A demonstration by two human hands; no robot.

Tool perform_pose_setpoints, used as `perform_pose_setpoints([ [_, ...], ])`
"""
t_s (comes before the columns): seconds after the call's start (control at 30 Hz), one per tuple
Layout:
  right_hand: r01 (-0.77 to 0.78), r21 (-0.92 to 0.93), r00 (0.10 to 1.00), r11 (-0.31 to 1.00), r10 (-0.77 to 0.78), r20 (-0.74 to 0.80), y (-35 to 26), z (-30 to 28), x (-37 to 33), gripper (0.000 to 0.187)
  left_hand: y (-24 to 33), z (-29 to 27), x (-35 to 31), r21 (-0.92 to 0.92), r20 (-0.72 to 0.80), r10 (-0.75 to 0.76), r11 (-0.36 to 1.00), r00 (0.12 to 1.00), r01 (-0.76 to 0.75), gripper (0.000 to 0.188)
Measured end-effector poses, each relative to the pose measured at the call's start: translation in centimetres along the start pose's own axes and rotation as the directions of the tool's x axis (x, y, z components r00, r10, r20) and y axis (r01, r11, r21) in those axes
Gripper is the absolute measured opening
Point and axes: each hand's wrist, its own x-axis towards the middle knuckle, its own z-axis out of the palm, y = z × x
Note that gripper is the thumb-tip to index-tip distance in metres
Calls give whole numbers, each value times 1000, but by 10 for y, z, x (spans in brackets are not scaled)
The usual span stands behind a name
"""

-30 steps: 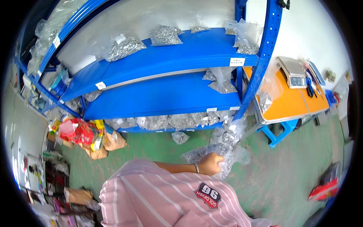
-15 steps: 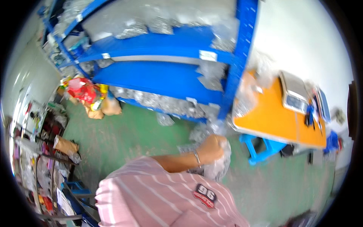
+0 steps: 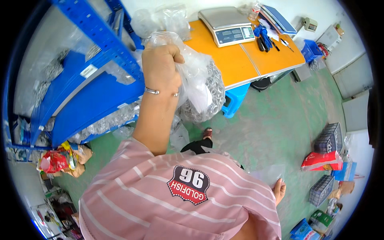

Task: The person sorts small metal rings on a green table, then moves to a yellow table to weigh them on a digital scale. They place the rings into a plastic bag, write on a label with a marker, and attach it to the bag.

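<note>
My left hand (image 3: 161,66), with a silver bracelet at its wrist, is closed round the gathered top of a clear plastic bag (image 3: 214,82). Shiny metal rings fill the bag, and a white paper slip shows through its side. It hangs just in front of the orange table's near left corner; whether it touches the table I cannot tell. Lower right, beside my striped shirt, my right hand (image 3: 279,191) pinches the edge of a thin clear plastic bag (image 3: 269,173), which looks flat.
On the orange table (image 3: 276,60) stand a scale (image 3: 224,18), a bottle, blue folders and pens. A blue stool (image 3: 235,100) is under it. Blue shelving (image 3: 100,86) with bagged metal parts is at left. Grey crates (image 3: 322,190) and a red sack (image 3: 322,161) are on the right.
The view has swung right, toward the table. My left arm now reaches further forward with the bag of rings raised. My right hand and its clear bag have come into sight.
</note>
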Motion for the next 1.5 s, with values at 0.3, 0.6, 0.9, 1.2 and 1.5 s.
perform_pose_setpoints([
  [0.3, 60, -135, 987, 989, -79, -141, -33, 54, 64, 26, -91, 47, 121, 105, -302, -111, 983, 947, 149, 33],
  [0.6, 9, -313, 995, 950, 24, 102, -92, 196, 108, 17, -213, -69, 242, -43, -433, -225, 972, 873, 230, 12],
  [0.9, 518, -384, 756, 764, -199, 624, -95, 406, 179, 13, -215, -82, 259, -47, -689, -116, 992, 716, 115, 14],
  [1.2, 572, -286, 521, 769, -71, 851, 7, 545, 217, 20, -190, -94, 245, -162, -777, -164, 985, 608, 58, 32],
  [1.5, 457, -454, 540, 765, 167, 825, -31, 510, 251, 21, -91, -89, 194, -381, -301, 41, 911, 953, -160, 42],
])
